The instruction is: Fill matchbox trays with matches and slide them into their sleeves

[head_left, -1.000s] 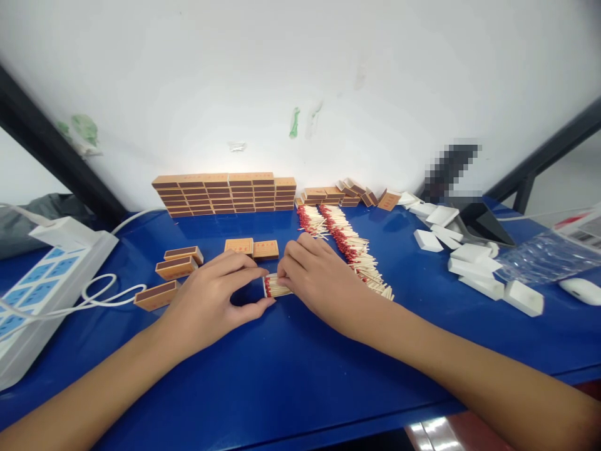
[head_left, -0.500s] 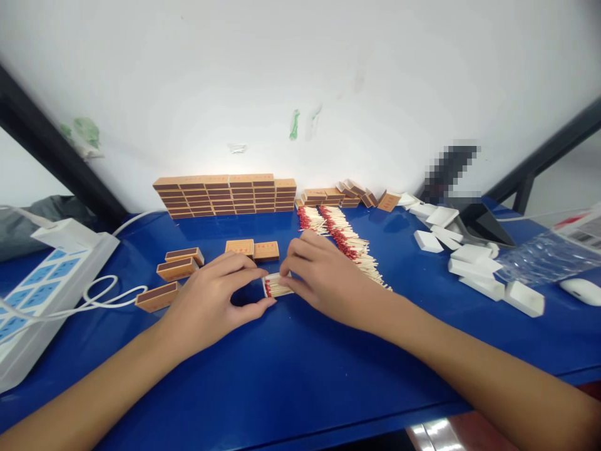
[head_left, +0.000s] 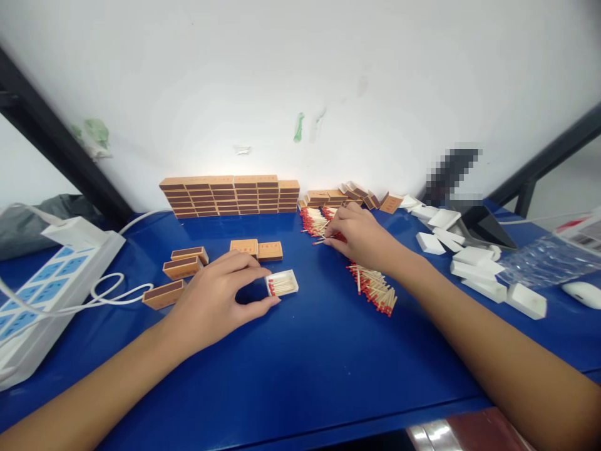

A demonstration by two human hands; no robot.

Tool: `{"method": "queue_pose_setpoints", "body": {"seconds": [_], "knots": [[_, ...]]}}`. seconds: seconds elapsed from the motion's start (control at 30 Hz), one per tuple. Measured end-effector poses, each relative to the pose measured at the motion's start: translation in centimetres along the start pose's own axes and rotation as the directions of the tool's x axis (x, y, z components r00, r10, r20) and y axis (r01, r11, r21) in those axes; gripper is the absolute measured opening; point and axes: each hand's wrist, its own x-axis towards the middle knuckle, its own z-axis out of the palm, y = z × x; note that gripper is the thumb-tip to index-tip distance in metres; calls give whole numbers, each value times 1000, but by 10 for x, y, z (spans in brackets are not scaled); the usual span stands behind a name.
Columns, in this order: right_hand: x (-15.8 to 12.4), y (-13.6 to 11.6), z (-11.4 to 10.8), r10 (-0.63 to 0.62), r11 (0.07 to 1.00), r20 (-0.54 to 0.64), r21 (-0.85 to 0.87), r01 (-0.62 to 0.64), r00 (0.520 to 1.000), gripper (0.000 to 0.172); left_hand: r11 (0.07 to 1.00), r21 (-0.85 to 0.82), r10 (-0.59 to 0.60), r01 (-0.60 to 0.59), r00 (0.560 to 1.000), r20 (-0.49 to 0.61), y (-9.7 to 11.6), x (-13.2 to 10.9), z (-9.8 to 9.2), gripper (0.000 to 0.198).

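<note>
My left hand point(head_left: 225, 291) rests on the table with thumb and index finger curved round the left end of a small white matchbox tray point(head_left: 292, 289). Inside the tray lies a layer of red-tipped matches point(head_left: 282, 286). My right hand point(head_left: 359, 235) is at the heap of loose matches point(head_left: 375, 285), its thumb and fingers pinched together among them. A match pokes out by those fingertips; how many they hold is hidden. Just behind the tray lie two orange matchboxes point(head_left: 270, 250), flat and side by side.
A stacked wall of matchboxes point(head_left: 230, 197) stands against the white wall. More matchboxes point(head_left: 183, 268) lie left of my left hand, near a white power strip point(head_left: 101, 257) with cables. At right are empty white trays point(head_left: 474, 257), clear plastic point(head_left: 544, 257) and a white mouse-like object point(head_left: 582, 293).
My right hand has left the tray and moved right and away from me to the match heap. The tray's inside now shows. My left hand stays at the tray's left end.
</note>
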Motion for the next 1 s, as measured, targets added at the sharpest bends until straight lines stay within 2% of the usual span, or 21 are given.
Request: {"method": "queue_pose_setpoints", "body": {"seconds": [0.1, 0.33, 0.6, 0.77, 1.0], "knots": [[2, -2, 1, 5, 1000, 37, 25, -6, 999, 21, 1000, -4, 0, 0, 1000, 6, 0, 0, 0, 22], [1, -3, 2, -38, 997, 82, 72, 32, 996, 19, 1000, -14, 3, -3, 1000, 11, 0, 0, 0, 23], [-2, -18, 1, -125, 968, 2, 219, 122, 992, 10, 1000, -14, -2, 2, 1000, 11, -1, -2, 0, 23], [-4, -31, -6, -142, 942, 24, 310, 128, 990, 13, 1000, -10, 7, -7, 1000, -5, -1, -1, 2, 23], [-4, -29, -8, -82, 943, -8, 324, 80, 997, 13, 1000, -13, 1, -1, 1000, -4, -2, -2, 1, 23]]}}
